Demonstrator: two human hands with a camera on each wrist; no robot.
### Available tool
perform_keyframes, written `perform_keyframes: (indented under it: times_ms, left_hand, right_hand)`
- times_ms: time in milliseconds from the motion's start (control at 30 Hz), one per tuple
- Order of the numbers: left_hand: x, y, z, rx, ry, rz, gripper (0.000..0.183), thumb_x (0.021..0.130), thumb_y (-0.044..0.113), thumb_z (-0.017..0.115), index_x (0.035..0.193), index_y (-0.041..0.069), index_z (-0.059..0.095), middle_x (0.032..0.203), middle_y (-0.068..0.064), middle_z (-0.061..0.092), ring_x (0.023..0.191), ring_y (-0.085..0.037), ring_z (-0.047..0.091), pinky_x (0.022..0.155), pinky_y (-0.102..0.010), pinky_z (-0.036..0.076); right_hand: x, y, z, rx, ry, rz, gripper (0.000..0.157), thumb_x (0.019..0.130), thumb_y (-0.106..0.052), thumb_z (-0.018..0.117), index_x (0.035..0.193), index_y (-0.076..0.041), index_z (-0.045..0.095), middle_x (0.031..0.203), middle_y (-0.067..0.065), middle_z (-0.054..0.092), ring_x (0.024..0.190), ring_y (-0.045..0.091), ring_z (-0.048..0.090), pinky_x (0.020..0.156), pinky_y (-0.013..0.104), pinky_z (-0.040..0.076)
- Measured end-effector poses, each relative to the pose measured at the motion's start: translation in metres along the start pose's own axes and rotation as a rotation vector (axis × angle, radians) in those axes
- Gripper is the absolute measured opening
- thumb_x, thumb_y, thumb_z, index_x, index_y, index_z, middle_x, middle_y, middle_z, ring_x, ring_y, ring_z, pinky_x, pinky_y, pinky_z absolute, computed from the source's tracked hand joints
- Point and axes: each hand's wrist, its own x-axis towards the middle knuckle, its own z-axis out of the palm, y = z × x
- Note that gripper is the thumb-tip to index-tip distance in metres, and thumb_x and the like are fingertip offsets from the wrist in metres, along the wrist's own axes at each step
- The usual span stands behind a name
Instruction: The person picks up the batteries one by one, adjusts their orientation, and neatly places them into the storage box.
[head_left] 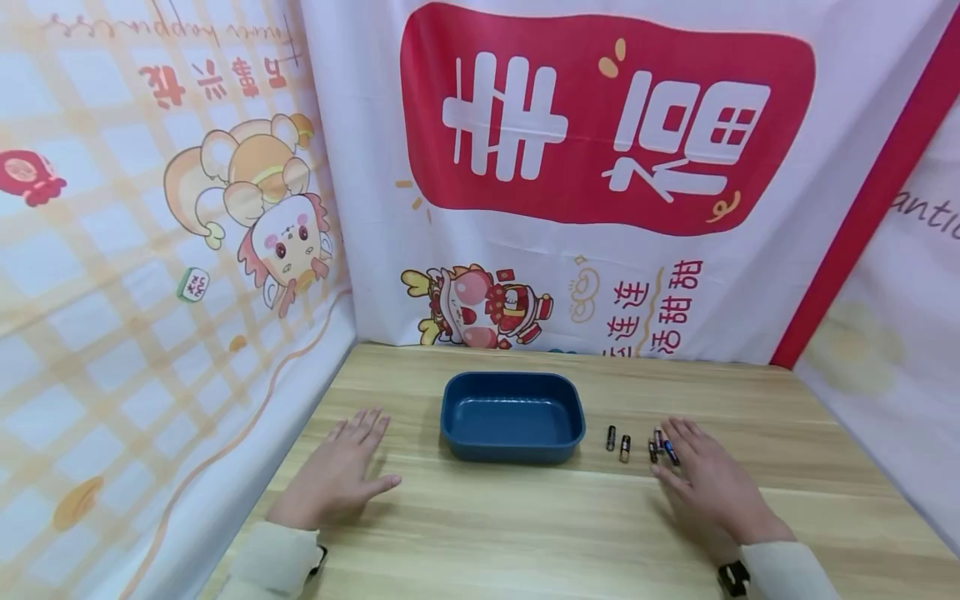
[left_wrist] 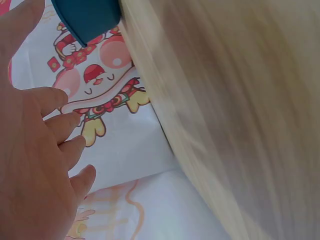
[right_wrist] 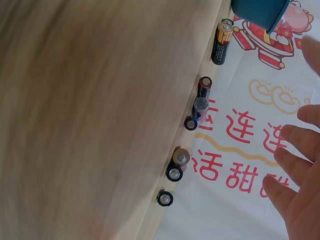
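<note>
My left hand (head_left: 341, 471) is spread with straight fingers over the left side of the table, holding nothing. On the right, my right hand (head_left: 711, 482) is also outstretched, just beside and partly over a loose group of small cylindrical batteries. A blue-wrapped battery (head_left: 671, 452) lies by its fingers, and some of the group may be hidden under the hand. Two more lie nearer the middle, a black battery (head_left: 611, 438) and a black-and-copper battery (right_wrist: 221, 45). Between the hands sits a dark blue rectangular tub (head_left: 512, 454), nothing visible inside. Neither hand touches it.
The light wood table (head_left: 480, 542) ends at a printed cloth (head_left: 375, 275) hanging behind it. Another patterned cloth (head_left: 112, 350) borders the left side, and pale fabric (head_left: 885, 400) hangs at the right.
</note>
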Motion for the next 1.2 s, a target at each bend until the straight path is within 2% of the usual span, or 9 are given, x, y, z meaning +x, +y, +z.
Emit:
perform_keyframes:
  times_ms: [167,400,533,700,867,967,1133,1200]
  left_hand:
    - [0.002,-0.008,0.001,0.006,-0.002,0.006,0.093,0.088,0.064,0.058,0.150,0.000,0.032,0.155,-0.019,0.027,0.142,-0.037,0.022,0.114,-0.055,0.017]
    - [0.011,-0.011,0.000,-0.003,0.005,0.018,0.094,0.088,0.064,0.058,0.151,0.000,0.030,0.155,-0.019,0.028,0.142,-0.037,0.023,0.113,-0.056,0.019]
    - [0.018,-0.012,0.002,0.003,-0.010,0.011,0.095,0.088,0.067,0.054,0.152,0.002,0.028,0.156,-0.017,0.026,0.143,-0.036,0.020,0.114,-0.054,0.018]
    - [0.031,-0.006,0.003,-0.005,-0.010,0.030,0.093,0.089,0.066,0.054,0.152,0.001,0.030,0.156,-0.017,0.027,0.143,-0.035,0.022,0.114,-0.054,0.021]
    - [0.049,0.006,0.004,-0.010,-0.010,0.066,0.093,0.090,0.069,0.048,0.152,0.002,0.030,0.156,-0.017,0.027,0.143,-0.035,0.023,0.113,-0.052,0.023]
    - [0.057,0.011,0.004,-0.011,-0.002,0.085,0.092,0.090,0.067,0.049,0.152,0.002,0.029,0.156,-0.016,0.027,0.143,-0.034,0.023,0.114,-0.051,0.023]
    - [0.062,0.015,0.002,0.020,-0.014,0.111,0.092,0.090,0.067,0.050,0.152,0.001,0.029,0.157,-0.015,0.026,0.143,-0.034,0.022,0.115,-0.050,0.021]
    - [0.061,0.015,0.002,0.028,-0.016,0.113,0.092,0.090,0.067,0.050,0.152,0.001,0.030,0.156,-0.016,0.027,0.143,-0.035,0.022,0.114,-0.050,0.021]
  right_hand:
    - [0.005,0.011,0.001,0.098,-0.004,0.061,0.077,0.096,-0.051,0.054,0.146,0.005,0.037,0.148,0.027,0.036,0.134,0.047,0.032,0.106,0.061,0.028]
    - [0.003,0.029,-0.001,0.166,0.022,0.099,0.064,0.095,-0.032,0.064,0.142,0.005,0.043,0.139,0.028,0.046,0.125,0.049,0.042,0.102,0.063,0.032]
    - [0.002,0.041,-0.005,0.222,0.001,0.147,0.061,0.096,-0.031,0.063,0.140,0.007,0.044,0.131,0.029,0.053,0.119,0.050,0.048,0.097,0.064,0.037]
    - [-0.002,0.059,-0.017,0.274,-0.023,0.221,0.059,0.098,-0.032,0.059,0.138,0.009,0.045,0.120,0.029,0.058,0.104,0.046,0.058,0.083,0.061,0.048]
    - [-0.006,0.078,-0.027,0.304,-0.008,0.287,0.060,0.100,-0.036,0.054,0.135,0.011,0.046,0.116,0.028,0.060,0.099,0.043,0.061,0.077,0.056,0.051]
    - [-0.007,0.087,-0.030,0.324,-0.016,0.326,0.062,0.101,-0.039,0.052,0.134,0.013,0.046,0.114,0.028,0.061,0.099,0.044,0.061,0.075,0.055,0.052]
    - [-0.004,0.092,-0.025,0.387,-0.019,0.365,0.062,0.101,-0.040,0.051,0.133,0.013,0.046,0.114,0.028,0.061,0.100,0.045,0.061,0.076,0.052,0.054]
    - [-0.002,0.091,-0.022,0.450,-0.023,0.388,0.063,0.101,-0.040,0.051,0.134,0.013,0.045,0.116,0.030,0.059,0.097,0.042,0.063,0.075,0.047,0.055]
